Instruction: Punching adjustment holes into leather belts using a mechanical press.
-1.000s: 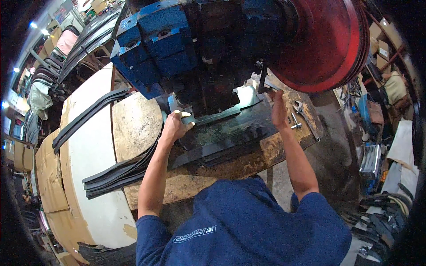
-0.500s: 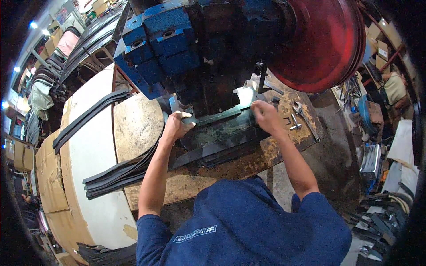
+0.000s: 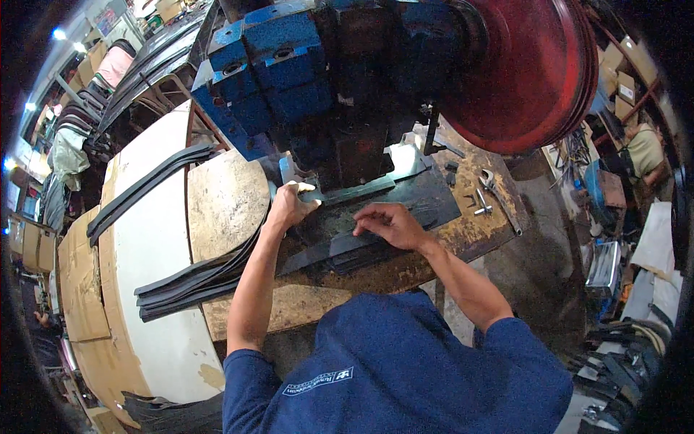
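In front of me stands a blue press (image 3: 282, 54), its dark ram lowered over a long narrow dark strip (image 3: 361, 192) on the black bed plate (image 3: 442, 195). My left hand (image 3: 289, 208), with pale covers on its fingertips, is at the strip's left end beside a lit metal piece; thumb and forefinger are closed there, and what lies between them is too small to make out. Over the near part of the plate, my right hand (image 3: 390, 226) has loosely bent fingers, apart, holding nothing. Flat black strips (image 3: 347, 254) lie along the plate's near edge.
A large red flywheel (image 3: 524, 72) hangs at the upper right. On the wooden bench, a wrench (image 3: 500, 199) and a small T-shaped metal tool (image 3: 482, 204) lie right of the plate. Long black strips (image 3: 181, 289) reach over a white board (image 3: 155, 239) at left.
My right hand has left the right end of the strip and come left and nearer, over the plate. My left hand stays in place.
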Motion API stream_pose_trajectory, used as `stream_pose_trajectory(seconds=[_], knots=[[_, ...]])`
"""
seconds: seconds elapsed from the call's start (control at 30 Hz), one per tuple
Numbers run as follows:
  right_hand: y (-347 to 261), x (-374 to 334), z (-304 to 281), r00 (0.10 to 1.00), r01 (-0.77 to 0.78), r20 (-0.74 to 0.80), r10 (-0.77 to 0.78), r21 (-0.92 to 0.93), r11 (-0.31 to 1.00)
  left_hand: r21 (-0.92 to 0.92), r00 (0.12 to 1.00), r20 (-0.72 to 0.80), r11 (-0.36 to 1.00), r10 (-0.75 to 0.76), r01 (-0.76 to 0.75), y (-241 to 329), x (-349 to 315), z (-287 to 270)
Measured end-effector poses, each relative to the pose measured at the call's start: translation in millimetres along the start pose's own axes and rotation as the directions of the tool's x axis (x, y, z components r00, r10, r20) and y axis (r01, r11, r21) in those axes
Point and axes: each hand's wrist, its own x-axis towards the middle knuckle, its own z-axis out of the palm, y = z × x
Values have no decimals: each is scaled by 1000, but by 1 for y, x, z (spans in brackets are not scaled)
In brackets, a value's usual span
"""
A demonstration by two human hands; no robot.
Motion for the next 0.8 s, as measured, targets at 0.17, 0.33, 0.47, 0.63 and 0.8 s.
stream_pose_trajectory(seconds=[0.17,0.33,0.47,0.63,0.8], knots=[[8,-10,-20,950,91,-209,-231,-522,848,-69,998,15,996,63,-62,-5,2,-3],[9,-12,-43,928,45,-218,-304,-741,670,-57,998,-41,997,48,-50,1,-7,-4],[16,-42,-77,915,-124,-322,-245,-798,589,60,997,-27,996,-70,72,28,-16,-28],[14,-65,-92,876,-217,-441,-194,-721,658,-24,983,-88,987,-163,161,14,-27,-32],[22,-71,-102,864,-241,-466,-190,-716,655,-267,946,-118,927,-302,263,-28,-47,-85]])
